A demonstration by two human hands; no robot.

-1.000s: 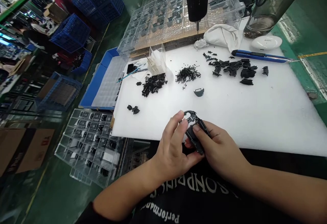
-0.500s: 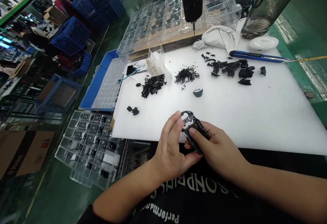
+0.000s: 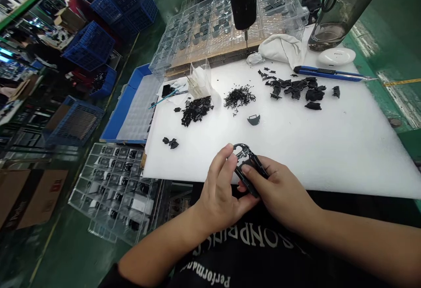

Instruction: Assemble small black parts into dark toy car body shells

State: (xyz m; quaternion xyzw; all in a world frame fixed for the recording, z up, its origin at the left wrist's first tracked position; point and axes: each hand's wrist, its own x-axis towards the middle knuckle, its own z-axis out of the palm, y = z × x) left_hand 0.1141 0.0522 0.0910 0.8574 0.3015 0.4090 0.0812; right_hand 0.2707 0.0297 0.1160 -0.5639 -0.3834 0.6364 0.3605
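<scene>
Both hands hold a black plastic housing frame (image 3: pixel 249 164) with a rounded, open far end, over the near edge of the white foam-topped table (image 3: pixel 329 147). My left hand (image 3: pixel 221 186) grips its left side, fingertips at the rounded end and thumb at the near end. My right hand (image 3: pixel 274 182) wraps the right side, thumb pressed on the inner face; its other fingers are partly hidden. Beyond the frame lies a dark half-moon piece (image 3: pixel 253 120). Farther back is a heap of tiny black screws or pins (image 3: pixel 240 96).
A dark electric screwdriver (image 3: pixel 242 3) hangs bit-down over clear compartment trays (image 3: pixel 200 29). Black parts (image 3: pixel 196 111) are piled left, others (image 3: pixel 296 88) right near a blue utility knife (image 3: pixel 329 73). A water bottle (image 3: pixel 342 16) stands at the back right. A blue bin (image 3: pixel 126 104) sits left.
The view has shifted very slightly. The hands keep the same hold on the black frame, with hardly any movement.
</scene>
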